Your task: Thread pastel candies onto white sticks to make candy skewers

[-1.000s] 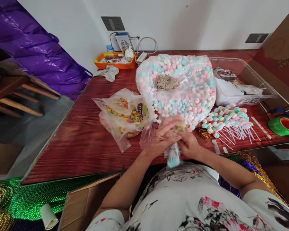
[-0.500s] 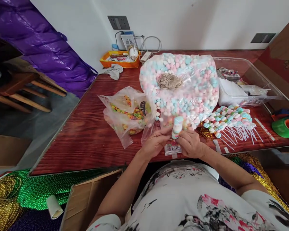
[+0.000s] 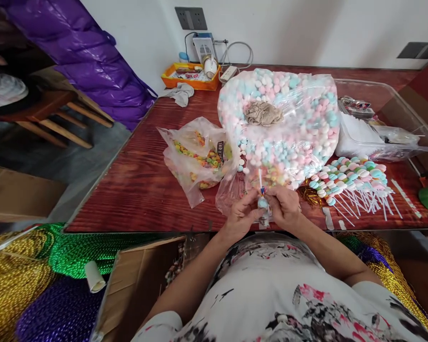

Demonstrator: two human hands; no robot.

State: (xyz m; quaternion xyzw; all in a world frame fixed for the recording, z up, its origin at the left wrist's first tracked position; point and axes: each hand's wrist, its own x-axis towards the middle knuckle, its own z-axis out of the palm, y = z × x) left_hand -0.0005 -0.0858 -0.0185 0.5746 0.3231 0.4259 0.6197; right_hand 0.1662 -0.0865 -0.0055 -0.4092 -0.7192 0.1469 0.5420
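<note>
Table edge: front edge of the red-brown table point(image 3: 117, 194) passes beneath both forearms, near the torso.
Open room, left: wood surface extends from the bag of coloured rings point(image 3: 210, 159) to the table's left edge.
Limits, ahead and right: marshmallow bag point(image 3: 278, 137) just beyond the fingers; pile of finished sticks point(image 3: 353, 178) right of the hands.
Forearms: angled inward, hands converging near the front edge.
Left hand point(image 3: 243, 212): thumb and fingers pinching the wrapped marshmallow stick point(image 3: 262, 203).
Right hand point(image 3: 284, 204): fingers curled, tips pinched beside the blue band point(image 3: 262, 191).
Wrapped marshmallow stick: between both hands, white stem pointing away from the torso.
</note>
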